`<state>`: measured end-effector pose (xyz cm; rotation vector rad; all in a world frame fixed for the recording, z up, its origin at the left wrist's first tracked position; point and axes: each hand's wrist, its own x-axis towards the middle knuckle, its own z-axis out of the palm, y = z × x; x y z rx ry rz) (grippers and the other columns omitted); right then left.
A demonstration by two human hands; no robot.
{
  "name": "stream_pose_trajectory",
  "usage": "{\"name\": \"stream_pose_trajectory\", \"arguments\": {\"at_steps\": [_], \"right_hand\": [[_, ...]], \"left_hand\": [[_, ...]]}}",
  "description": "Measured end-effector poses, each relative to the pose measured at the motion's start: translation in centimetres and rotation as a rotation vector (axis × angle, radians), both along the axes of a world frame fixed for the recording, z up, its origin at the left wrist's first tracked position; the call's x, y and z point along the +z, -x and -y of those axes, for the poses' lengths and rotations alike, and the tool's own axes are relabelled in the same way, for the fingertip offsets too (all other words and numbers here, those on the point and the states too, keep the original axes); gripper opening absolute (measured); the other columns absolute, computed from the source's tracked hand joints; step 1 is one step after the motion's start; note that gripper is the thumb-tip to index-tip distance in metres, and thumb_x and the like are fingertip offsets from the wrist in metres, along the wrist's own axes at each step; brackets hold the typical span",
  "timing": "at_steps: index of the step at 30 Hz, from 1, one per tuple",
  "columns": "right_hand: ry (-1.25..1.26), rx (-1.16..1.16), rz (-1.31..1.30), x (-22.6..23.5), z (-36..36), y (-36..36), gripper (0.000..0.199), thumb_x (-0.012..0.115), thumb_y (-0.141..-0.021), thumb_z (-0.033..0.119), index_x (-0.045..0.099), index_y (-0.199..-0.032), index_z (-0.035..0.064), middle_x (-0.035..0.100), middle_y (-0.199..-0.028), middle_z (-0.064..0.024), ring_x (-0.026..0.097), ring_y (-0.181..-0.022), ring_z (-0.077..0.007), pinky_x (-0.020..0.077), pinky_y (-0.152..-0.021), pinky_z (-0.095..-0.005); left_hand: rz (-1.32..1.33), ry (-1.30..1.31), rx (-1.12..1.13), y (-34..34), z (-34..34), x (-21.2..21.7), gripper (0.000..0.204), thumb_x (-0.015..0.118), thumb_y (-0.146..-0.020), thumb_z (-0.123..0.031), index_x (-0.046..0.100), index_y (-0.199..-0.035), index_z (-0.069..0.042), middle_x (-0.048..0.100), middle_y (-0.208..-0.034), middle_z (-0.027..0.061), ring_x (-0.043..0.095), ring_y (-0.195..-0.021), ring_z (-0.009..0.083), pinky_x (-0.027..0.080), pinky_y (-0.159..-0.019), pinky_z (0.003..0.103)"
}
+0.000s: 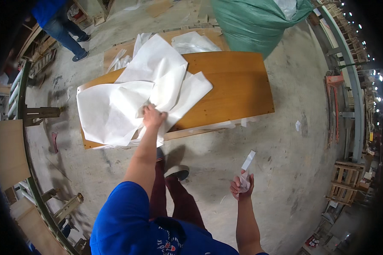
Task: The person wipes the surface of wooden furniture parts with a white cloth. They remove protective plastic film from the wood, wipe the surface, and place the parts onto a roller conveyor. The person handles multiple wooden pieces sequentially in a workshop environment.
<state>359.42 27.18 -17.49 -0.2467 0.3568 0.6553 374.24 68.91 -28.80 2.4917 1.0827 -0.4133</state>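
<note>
A grey concrete floor (302, 170) spreads under everything, marked with dark stains. On it, across the middle of the view, lies a long brown wooden panel (234, 80), its far edge gently curved and small dark holes near its corners. A bulging green sack (259, 29) stands just behind the panel's right half. At the upper left is another person (64, 32) in a blue top and jeans, well apart from the panel. A large white sheet (142, 74) lies creased and folded over the panel's left half, leaving the right half bare. Clear plastic (195, 42) lies crumpled behind the panel's far edge. A red pallet jack (334, 80) stands by the right wall, and a wooden pallet (347, 182) sits nearer on that same side. The left hand (154, 116) is at the sheet's near side, fingers closed on a bunched fold. The right hand (242, 186) is held out over the floor, away from the panel, its fingers curled around crumpled film (244, 183). A small white strip (248, 160) sticks out beyond those fingertips, slightly tilted
</note>
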Motion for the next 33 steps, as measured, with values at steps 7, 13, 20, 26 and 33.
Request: {"name": "stream_pose_trajectory", "arguments": {"at_steps": [7,13,20,26,33], "right_hand": [[0.002,-0.182,-0.173,1.4,9.7,0.5,0.053,0.036,-0.090,0.057,0.048,-0.125,0.0195,0.052,-0.077,-0.0120,0.043,-0.056,-0.0196,0.0376,-0.051,-0.0308],[-0.117,-0.161,-0.166,3.7,15.2,-3.4,0.055,0.035,-0.090,0.059,0.049,-0.125,0.0184,0.054,-0.077,-0.0129,0.044,-0.056,-0.0193,0.0373,-0.050,-0.0309],[-0.050,0.017,-0.094,6.8,27.1,-17.8,0.059,0.039,-0.085,0.065,0.062,-0.108,0.0165,0.058,-0.096,-0.0122,0.049,-0.075,-0.0245,0.0393,-0.055,-0.0323],[0.067,0.011,0.136,9.4,35.5,-31.2,0.044,0.048,-0.086,0.050,0.064,-0.105,0.0131,0.059,-0.090,-0.0103,0.049,-0.075,-0.0233,0.0432,-0.060,-0.0326],[-0.110,0.239,0.149,8.5,30.0,-47.8,0.057,0.056,-0.080,0.038,0.047,-0.127,0.0071,0.057,-0.077,-0.0075,0.054,-0.071,-0.0205,0.0457,-0.063,-0.0333]], "left_hand": [[0.224,0.158,0.326,-3.4,-0.4,0.0,0.048,0.062,-0.077,-0.022,0.045,-0.118,-0.005,0.057,-0.111,0.0230,0.056,-0.103,0.0382,0.045,-0.085,0.046],[0.437,0.602,0.474,-5.7,15.0,1.6,0.080,0.061,-0.071,-0.037,0.027,-0.130,0.004,0.053,-0.112,0.0283,0.052,-0.107,0.0366,0.038,-0.094,0.037],[-0.650,0.496,-0.419,-3.7,27.1,7.1,0.045,0.060,-0.075,-0.048,0.068,-0.102,-0.013,0.064,-0.109,0.0068,0.059,-0.104,0.0197,0.045,-0.089,0.034],[-0.218,0.499,0.370,-3.0,27.7,14.1,0.052,0.068,-0.065,-0.029,0.062,-0.111,-0.006,0.063,-0.109,0.0147,0.061,-0.100,0.0263,0.049,-0.084,0.032],[0.848,-0.234,0.541,-13.6,17.8,23.8,0.055,0.054,-0.070,-0.004,0.044,-0.124,0.003,0.055,-0.118,0.0223,0.051,-0.112,0.0355,0.037,-0.097,0.036]]}}
